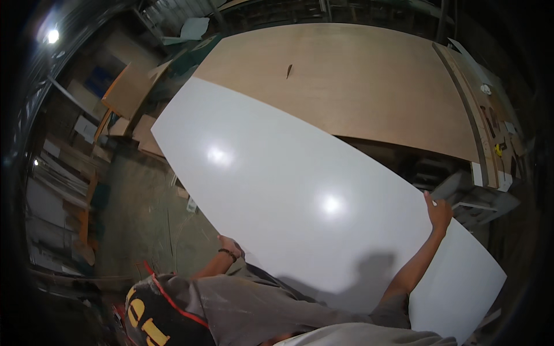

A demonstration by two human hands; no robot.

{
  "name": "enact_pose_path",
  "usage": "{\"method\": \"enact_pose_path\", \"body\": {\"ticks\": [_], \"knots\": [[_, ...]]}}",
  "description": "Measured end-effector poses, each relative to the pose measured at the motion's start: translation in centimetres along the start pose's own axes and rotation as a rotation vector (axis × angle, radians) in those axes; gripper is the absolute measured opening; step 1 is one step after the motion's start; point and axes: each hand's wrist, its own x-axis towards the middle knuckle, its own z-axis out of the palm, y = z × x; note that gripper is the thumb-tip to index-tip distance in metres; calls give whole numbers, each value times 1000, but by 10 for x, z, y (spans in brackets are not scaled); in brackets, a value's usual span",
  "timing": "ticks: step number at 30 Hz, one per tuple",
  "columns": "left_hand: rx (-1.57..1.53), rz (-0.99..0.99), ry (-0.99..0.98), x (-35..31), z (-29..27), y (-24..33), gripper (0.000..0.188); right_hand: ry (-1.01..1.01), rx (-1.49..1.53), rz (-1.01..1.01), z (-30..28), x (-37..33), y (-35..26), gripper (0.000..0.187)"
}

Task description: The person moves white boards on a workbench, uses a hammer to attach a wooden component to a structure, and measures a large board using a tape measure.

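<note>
A large glossy white panel (271,179) slants across the view, its far left end overlapping a plywood sheet (358,81). At the panel's near left edge, my left hand (231,247) grips the rim; most of its fingers are hidden beneath. My right hand (440,212) is closed over the far edge towards the right end, thumb on top. My right forearm reaches across the white surface. Two bright light reflections and a shadow of my upper body fall on the panel.
Along the right side of the plywood runs a long wooden strip (464,104), with a yellow tool (498,150) beyond it. A grey box-like frame (476,199) stands below that corner. Boards (130,92) are stacked at the left, beside the concrete floor (138,213).
</note>
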Motion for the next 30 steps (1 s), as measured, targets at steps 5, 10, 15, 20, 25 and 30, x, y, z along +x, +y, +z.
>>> {"method": "enact_pose_path", "body": {"ticks": [5,10,15,20,25,30], "knots": [[209,24,-175,37,19,21,100,-90,6,17,62,30,-39,82],[195,76,-168,94,-20,75,102,-210,47,20,92,35,-100,74],[209,130,-46,116,38,146,102,1,165,51,119,37,-144,78],[310,195,-180,128,24,189,103,226,276,-45,80,3,-196,56],[376,142,-137,112,10,258,105,553,-52,64,29,-89,-212,50],[433,230,-57,81,32,311,106,550,-656,1239,-4,-304,-103,88]]}}
